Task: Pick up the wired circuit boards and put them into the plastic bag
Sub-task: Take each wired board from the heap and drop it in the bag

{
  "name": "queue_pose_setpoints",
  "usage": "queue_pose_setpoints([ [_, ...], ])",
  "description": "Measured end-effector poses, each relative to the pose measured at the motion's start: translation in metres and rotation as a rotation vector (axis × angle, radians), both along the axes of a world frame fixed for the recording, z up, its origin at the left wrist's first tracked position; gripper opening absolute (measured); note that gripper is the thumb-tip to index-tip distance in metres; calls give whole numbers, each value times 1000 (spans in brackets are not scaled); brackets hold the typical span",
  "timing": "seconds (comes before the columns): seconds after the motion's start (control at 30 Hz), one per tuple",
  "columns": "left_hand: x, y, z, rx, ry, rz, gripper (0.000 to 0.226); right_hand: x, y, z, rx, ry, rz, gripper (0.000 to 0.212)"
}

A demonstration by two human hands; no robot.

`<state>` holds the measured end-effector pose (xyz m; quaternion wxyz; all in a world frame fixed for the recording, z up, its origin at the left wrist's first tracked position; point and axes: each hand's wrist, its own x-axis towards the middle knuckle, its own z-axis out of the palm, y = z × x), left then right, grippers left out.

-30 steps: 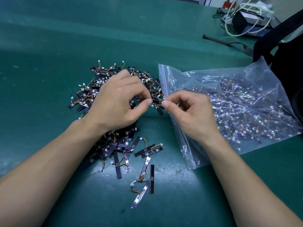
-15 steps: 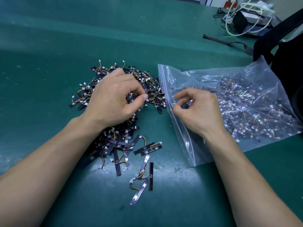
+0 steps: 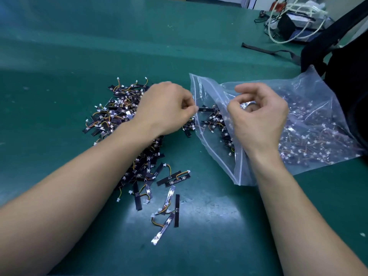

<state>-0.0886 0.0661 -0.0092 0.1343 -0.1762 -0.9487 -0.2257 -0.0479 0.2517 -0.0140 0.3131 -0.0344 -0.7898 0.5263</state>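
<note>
While in grip (image 3: 169,111), board (image 3: 209,109) at bag (image 3: 318,100)

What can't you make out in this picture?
Head view:
- Middle of the circuit board pile: hidden under the left hand and forearm.
- Boards deep in the plastic bag: blurred by creased, shiny film.
- Whether the right hand pinches the film: unclear.
- The black bag: cut off by the right edge.

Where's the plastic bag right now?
In the head view, the plastic bag lies right of centre on the green table, beside the circuit board pile, its mouth under the right hand, a black backpack behind it.
</note>
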Motion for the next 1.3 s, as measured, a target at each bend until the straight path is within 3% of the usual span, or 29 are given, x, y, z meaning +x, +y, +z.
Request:
queue_pose_setpoints([
  [0.2,-11,58,-6,133,-131,-67,16,2,1,3,-60,106,-44,20],
  [0.33,-8,39,-8,80,-93,-144,19,2,0,0,-15,66,-16,21],
  [0.7,13,-60,-23,60,41,-21,14,2,-15,-23,583,-360,221,14],
  [1.1,14,-51,-27,-164,54,-45,31,-5,-14,-35,557,-369,209,11],
  [1.3,16,-48,-27,-157,45,-7,11,-4,-14,-34,551,-377,212,11],
])
